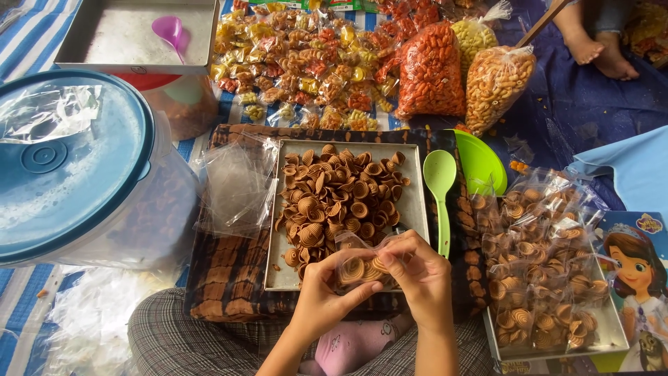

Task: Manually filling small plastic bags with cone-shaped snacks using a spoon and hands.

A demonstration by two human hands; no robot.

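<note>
My left hand (323, 296) and my right hand (419, 273) together pinch a small clear plastic bag (358, 268) holding a few brown spiral-shaped snacks. The bag hovers over the near edge of a metal tray (415, 209) heaped with loose brown spiral snacks (337, 198). A green plastic spoon (440, 191) lies just right of the tray. A stack of empty clear bags (236, 184) rests at the tray's left side.
A second tray (616, 338) at right holds several filled bags. A big tub with a blue lid (62, 167) stands left. Bags of orange and yellow snacks (431, 69) lie beyond, with a grey tray and pink scoop (170, 31). Another person's bare feet (598, 45) are top right.
</note>
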